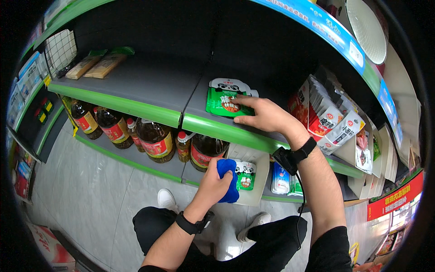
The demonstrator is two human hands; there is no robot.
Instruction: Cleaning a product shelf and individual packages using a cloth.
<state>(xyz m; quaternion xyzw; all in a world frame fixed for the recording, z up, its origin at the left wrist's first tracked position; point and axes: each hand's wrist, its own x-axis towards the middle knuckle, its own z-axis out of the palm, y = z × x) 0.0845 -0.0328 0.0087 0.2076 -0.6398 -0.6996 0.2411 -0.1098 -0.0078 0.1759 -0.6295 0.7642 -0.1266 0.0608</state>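
Note:
My left hand (214, 185) grips a bunched blue cloth (229, 180) in front of the lower shelf, over the edge of a white box. My right hand (263, 112) rests on a small stack of green-and-white food pouches (224, 93) with a panda design, lying flat on the grey upper shelf (163, 78). Its fingertips touch the top pouch, and the thumb is spread towards the shelf's green front edge. The hand hides the right side of the stack. More panda pouches (246, 175) stand in the white box (261, 176) below, partly behind the cloth.
Large bottles of dark oil (154, 141) line the lower shelf. Two packs of dried noodles (105, 64) lie at the upper left. Right of my arm stand boxes of sachets (334, 119). A cable (302, 204) hangs from my right wrist strap. Overhead runs a shelf edge (319, 23).

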